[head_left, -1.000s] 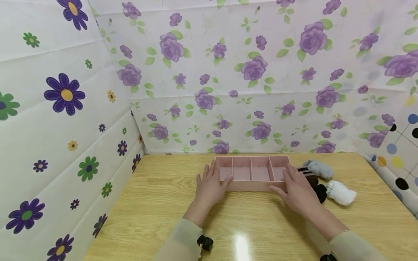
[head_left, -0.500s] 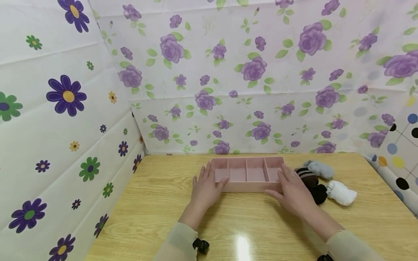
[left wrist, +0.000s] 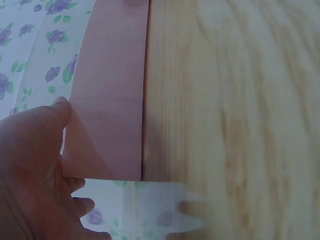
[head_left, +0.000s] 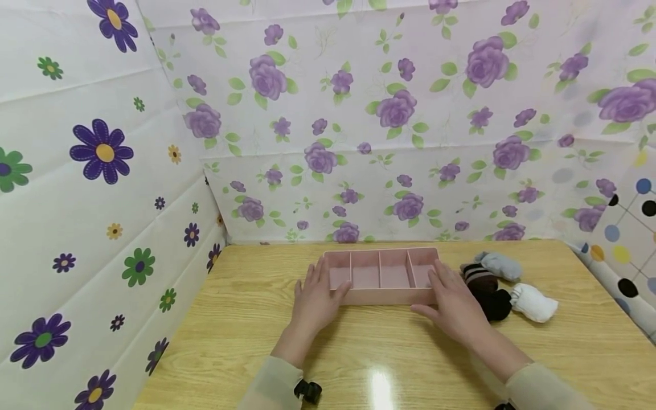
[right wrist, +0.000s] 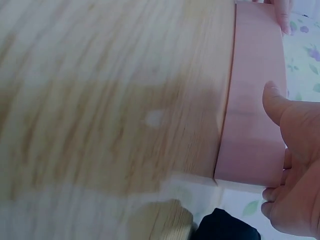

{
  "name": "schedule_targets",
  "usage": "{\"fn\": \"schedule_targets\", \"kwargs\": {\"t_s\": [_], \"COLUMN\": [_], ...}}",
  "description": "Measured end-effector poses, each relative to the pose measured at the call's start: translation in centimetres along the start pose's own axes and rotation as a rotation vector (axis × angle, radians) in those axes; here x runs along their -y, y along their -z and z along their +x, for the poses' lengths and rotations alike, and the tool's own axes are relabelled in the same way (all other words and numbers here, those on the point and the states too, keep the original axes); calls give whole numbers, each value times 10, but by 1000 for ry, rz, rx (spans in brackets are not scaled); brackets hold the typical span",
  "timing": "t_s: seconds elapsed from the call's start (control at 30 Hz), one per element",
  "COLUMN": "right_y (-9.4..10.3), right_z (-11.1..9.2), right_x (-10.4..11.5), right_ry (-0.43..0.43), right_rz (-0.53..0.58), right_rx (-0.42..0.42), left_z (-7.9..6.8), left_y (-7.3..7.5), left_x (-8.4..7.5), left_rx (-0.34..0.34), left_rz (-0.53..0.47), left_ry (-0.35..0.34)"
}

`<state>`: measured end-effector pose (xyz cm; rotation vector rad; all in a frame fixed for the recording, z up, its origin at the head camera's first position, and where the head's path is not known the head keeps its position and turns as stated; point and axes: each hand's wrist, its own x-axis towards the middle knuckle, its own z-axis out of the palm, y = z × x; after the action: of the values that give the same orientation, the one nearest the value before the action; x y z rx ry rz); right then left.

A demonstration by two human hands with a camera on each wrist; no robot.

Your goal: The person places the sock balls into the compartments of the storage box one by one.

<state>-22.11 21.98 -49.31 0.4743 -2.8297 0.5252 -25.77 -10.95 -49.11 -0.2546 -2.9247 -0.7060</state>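
Note:
A pink divided box [head_left: 386, 296] with several compartments lies on the wooden table, and all its compartments show bare floors. My left hand [head_left: 314, 299] rests at the box's left end, fingers straight along the end wall and thumb at the front rim. At the opposite end my right hand [head_left: 453, 304] lies in much the same way, its thumb pointing inward along the front wall. In the left wrist view the thumb touches the top edge of the pink front wall [left wrist: 107, 100]. The right wrist view has the right thumb [right wrist: 276, 102] over that wall, with fingertips by the corner.
Right of the box lie rolled socks: a grey one [head_left: 501, 266], a striped dark brown one [head_left: 479, 277], a black one [head_left: 494, 305] and a white one [head_left: 534, 302]. The black sock is close to the right hand. Flowered cloth [head_left: 348, 142] hangs behind the table.
Both hands have slid the box to the left and slightly toward me, widening the gap between it and the socks. The socks have stayed where they were.

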Motion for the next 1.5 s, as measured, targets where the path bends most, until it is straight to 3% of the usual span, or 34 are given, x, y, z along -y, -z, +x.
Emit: {"fn": "schedule_targets", "kwargs": {"t_s": [0.5,0.83,1.07,1.5], "right_y": [-4,-5,0,24], "right_z": [-2,-2,-2,-12], "right_x": [12,12,1,-27], "right_ry": [7,36,92,53], "right_rz": [30,4,-25,-66], "right_rx": [-8,-6,-82,-129], "left_z": [-4,2,4,4], "left_y": [8,10,8,8], "left_x": [14,20,20,20], "left_rx": [11,25,31,33], "left_rz": [-50,-110,-130,-130], "left_ry": [6,7,-4,9]}}
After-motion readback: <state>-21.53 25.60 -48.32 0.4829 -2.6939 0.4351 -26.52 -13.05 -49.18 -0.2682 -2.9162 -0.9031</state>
